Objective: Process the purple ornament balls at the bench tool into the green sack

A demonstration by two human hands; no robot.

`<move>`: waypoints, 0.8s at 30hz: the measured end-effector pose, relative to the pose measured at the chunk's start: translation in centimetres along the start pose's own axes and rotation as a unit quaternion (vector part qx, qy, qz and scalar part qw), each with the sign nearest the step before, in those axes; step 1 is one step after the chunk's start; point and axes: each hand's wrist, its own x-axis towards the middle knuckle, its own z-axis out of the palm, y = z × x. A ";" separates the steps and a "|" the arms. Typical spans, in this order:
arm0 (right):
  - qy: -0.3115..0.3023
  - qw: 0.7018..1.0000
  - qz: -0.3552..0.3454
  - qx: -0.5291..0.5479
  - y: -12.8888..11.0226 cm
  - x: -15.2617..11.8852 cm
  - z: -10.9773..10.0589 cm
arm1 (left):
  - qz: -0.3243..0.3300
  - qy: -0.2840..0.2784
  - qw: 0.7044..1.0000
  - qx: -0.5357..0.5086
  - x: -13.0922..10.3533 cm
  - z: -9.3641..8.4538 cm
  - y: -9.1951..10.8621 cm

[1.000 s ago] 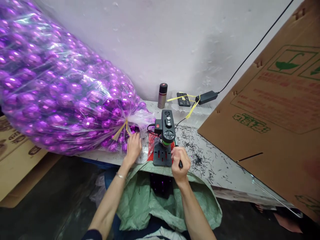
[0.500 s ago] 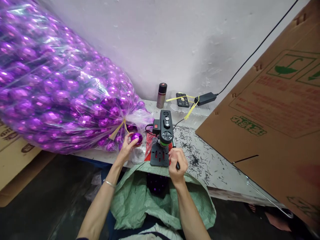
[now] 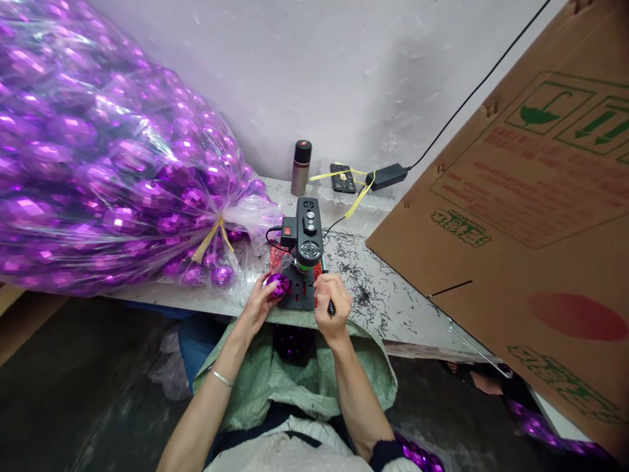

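My left hand is closed round a shiny purple faceted ball, at the left edge of the base plate of a small black machine. The machine has a red switch on its side and a slotted black plate below its head. My right hand grips the machine's black-tipped lever handle on its right side. Just below, an open green woven sack hangs at the table edge, with dark purple balls inside it.
A big clear bag of purple balls lies at left, tied with yellow ribbon. Behind the machine stand a spray-can-like bottle, a black device and a power adapter. A large cardboard box leans at right. Black scraps litter the tabletop.
My left hand has carried the purple ball from beside the tied bag to the edge of the machine's plate. My right hand stays on the lever. The whole view has shifted slightly.
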 end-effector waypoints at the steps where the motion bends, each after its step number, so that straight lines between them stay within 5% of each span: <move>1: -0.002 1.000 0.000 -0.002 -0.1 0.1 -0.1 | 0.006 -0.002 1.000 0.010 0.0 0.0 0.1; 11: -0.023 1.000 0.015 -0.002 -0.3 0.6 -0.6 | 0.037 -0.024 0.999 -0.022 1.3 0.7 0.3; 15: -0.025 1.000 0.008 -0.005 -0.4 0.6 -0.6 | 0.063 0.019 0.998 0.013 1.4 1.0 -0.4; 20: -0.030 1.000 0.003 -0.006 -0.5 0.7 -0.7 | 0.143 0.026 0.979 0.141 1.3 1.6 -1.5; 24: -0.035 0.999 0.001 -0.005 -0.3 0.4 -0.8 | 0.215 0.036 0.927 0.304 1.2 2.1 -2.2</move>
